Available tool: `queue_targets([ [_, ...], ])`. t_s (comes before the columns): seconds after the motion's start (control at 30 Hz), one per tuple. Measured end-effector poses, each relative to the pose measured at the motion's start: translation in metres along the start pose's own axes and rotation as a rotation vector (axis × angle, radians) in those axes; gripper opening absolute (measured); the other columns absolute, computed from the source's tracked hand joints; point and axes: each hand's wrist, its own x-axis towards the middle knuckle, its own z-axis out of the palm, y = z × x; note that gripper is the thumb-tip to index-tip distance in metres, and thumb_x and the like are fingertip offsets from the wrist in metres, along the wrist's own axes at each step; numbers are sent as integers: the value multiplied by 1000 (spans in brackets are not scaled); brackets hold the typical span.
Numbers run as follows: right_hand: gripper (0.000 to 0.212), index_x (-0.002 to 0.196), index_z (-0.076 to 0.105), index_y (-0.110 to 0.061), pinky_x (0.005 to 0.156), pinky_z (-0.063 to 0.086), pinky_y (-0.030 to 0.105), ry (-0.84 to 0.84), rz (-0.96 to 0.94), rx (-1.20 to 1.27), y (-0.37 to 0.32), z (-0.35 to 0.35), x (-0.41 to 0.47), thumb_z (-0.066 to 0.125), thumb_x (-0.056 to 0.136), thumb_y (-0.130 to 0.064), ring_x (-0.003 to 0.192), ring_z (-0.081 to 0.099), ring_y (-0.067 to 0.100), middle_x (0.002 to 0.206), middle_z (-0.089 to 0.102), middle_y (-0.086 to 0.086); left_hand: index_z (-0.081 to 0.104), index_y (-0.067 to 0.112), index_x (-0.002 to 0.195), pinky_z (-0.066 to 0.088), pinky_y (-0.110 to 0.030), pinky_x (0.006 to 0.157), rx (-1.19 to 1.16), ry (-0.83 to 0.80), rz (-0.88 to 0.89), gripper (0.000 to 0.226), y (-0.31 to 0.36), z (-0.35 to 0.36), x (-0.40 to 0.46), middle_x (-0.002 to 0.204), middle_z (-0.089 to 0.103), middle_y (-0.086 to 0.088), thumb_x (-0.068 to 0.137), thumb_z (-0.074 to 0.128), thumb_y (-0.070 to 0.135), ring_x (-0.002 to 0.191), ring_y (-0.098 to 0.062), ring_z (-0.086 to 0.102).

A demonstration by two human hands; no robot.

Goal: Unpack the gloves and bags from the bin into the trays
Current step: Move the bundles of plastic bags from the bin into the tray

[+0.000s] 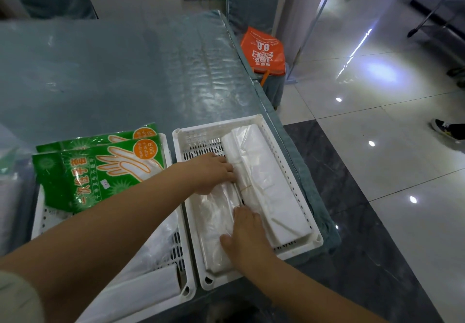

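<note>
Your left hand (211, 171) and right hand (245, 234) – both flat, fingers straight – press clear bag bundle (219, 222) in right tray (191, 134); white bag stack (266, 184) just right of them.

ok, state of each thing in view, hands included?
left hand: flat on clear bag bundle
right hand: flat on same bundle
clear plastic bag bundle: lying in right white tray
white bag stack: beside it
right white slotted tray: partly filled
green glove packs: stacked in left tray
</note>
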Motion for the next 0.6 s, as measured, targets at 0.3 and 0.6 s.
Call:
queue_targets([
  [0.3,57,140,23,-26,96,38,22,80,-195,-75,3,1,-3,52,91,-29,113,41,10,132,38,-3,42,35,132,30,-38,106,-97,171,-67,69,-2,9,-31,143,43,4,74,62,3,133,-17,35],
  [0.6,53,126,36,-29,87,40,24,115,-233,-47,8,-19,7,62,82,-40,104,47,11,124,44,-5,33,29,140,27,-39,110,-100,179,-233,72,8,8,-46,151,32,1,78,65,10,137,-20,31],
])
